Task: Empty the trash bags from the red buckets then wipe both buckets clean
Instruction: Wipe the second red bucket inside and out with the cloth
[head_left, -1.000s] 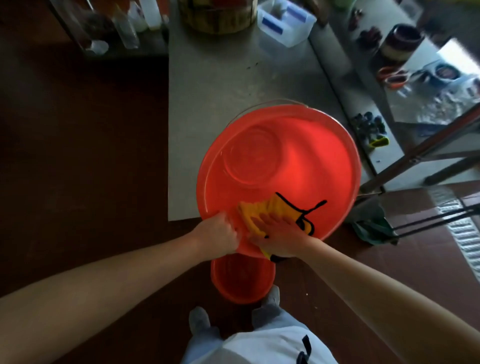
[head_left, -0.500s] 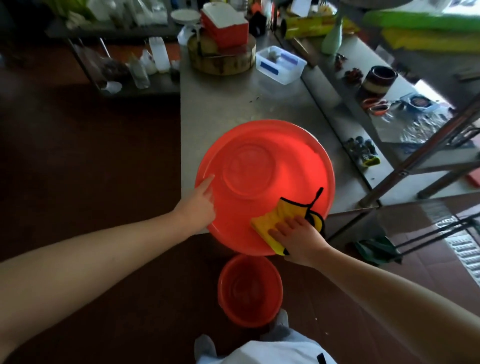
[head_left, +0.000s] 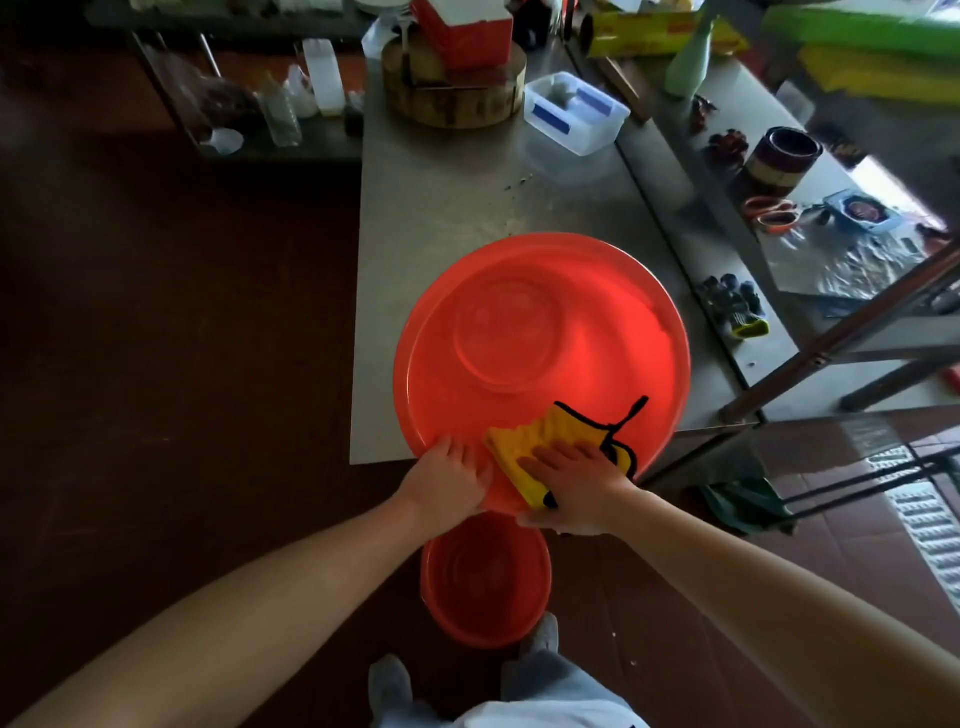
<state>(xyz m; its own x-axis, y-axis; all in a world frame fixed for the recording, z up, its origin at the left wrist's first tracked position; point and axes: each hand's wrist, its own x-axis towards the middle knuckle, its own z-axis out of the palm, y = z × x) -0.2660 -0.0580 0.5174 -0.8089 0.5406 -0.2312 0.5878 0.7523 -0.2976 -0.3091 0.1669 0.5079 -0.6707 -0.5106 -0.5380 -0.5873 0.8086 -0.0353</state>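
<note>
A large red bucket (head_left: 540, 338) stands on the steel table (head_left: 447, 208) at its near edge, its inside facing me. My left hand (head_left: 449, 480) grips the bucket's near rim. My right hand (head_left: 576, 480) presses a yellow cloth with black trim (head_left: 524, 441) flat against the inner wall by the near rim. A second, smaller red bucket (head_left: 485, 582) stands on the floor just below, between my arms and in front of my feet.
At the table's far end sit a round wooden block (head_left: 452, 98) with a red box on it and a clear plastic tub (head_left: 574, 111). A cluttered shelf unit (head_left: 810, 208) runs along the right. A floor drain grate (head_left: 930, 525) lies at right.
My left hand slid from the bucket's left rim to its near rim, close beside my right hand. The cloth shifted slightly left along the inner wall. The camera tilted.
</note>
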